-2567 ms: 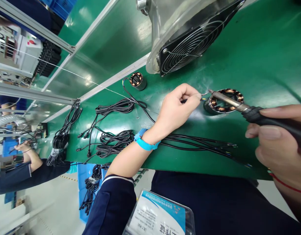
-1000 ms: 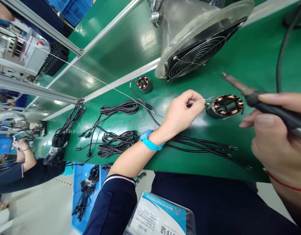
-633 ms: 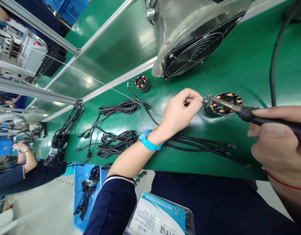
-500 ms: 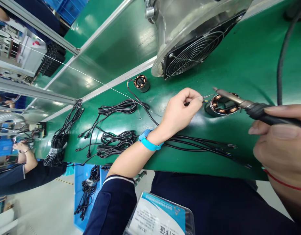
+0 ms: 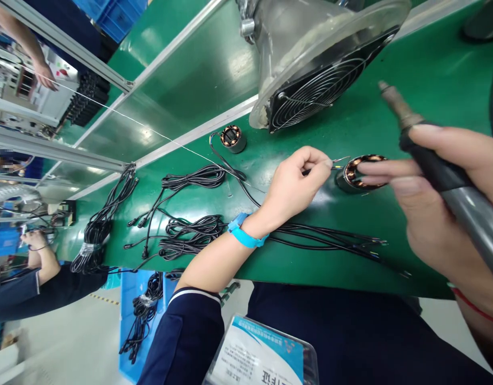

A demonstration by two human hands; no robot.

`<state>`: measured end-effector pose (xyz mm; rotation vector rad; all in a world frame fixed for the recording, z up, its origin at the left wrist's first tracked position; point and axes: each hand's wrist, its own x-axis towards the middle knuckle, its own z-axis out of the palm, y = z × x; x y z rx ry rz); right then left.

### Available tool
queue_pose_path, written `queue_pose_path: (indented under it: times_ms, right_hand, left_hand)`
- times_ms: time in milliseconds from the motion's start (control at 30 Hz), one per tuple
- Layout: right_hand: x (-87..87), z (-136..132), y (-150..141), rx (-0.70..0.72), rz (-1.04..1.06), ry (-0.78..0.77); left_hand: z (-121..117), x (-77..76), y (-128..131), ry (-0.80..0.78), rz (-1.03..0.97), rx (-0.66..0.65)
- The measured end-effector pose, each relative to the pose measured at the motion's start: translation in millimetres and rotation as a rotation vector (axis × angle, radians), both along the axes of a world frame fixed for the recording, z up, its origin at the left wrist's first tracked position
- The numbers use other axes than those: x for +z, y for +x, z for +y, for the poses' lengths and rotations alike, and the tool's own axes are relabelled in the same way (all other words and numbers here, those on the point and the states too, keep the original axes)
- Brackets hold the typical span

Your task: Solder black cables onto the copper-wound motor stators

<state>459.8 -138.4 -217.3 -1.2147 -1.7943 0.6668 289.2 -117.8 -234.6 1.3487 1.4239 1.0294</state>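
My left hand (image 5: 300,174), with a blue band at the wrist, pinches the end of a black cable (image 5: 249,193). Thin bare-ended wires (image 5: 339,161) stick out past its fingertips, close to a ring-shaped motor stator (image 5: 353,174) with copper windings. In my right hand (image 5: 439,214) is a soldering iron (image 5: 439,155), gripped by its black handle, its tip pointing up and away from the wires. Two right fingers reach over the stator and hide part of it; whether they touch it I cannot tell.
A fume hood with a fan grille (image 5: 318,88) stands behind the stator. Another stator (image 5: 232,138) sits further left. Coiled black cables (image 5: 192,176) lie on the green bench (image 5: 270,267). A blue crate (image 5: 126,326) with cables is below. Other people work at left.
My right hand has swung the iron's tip up and away from the wires, while its fingers have come over the stator. My left hand stays nearly still.
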Motion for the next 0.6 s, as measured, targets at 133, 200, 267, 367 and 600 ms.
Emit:
queue_pose_path:
  times_ms: [133,200,267,367,600]
  right_hand:
    - [-2.7,9.1,-3.4,0.020,-0.085,0.063]
    - [-10.2,13.9,-6.1,0.051,-0.082,0.086]
    - [-18.3,16.5,-8.8,0.052,-0.085,0.099]
    - [-25.8,16.3,-11.4,0.024,-0.096,0.113]
    - [-29.0,15.7,-15.7,-0.037,-0.017,0.089]
  left_hand:
    - [-0.1,2.0,0.3,0.008,0.000,0.005]
    - [-0.5,3.2,0.2,0.006,0.013,0.004]
    - [-1.1,3.9,-0.1,0.001,0.031,0.003]
    - [-1.4,3.8,-0.4,-0.002,0.038,-0.001]
    - [-3.7,5.9,-0.5,0.005,-0.004,0.024]
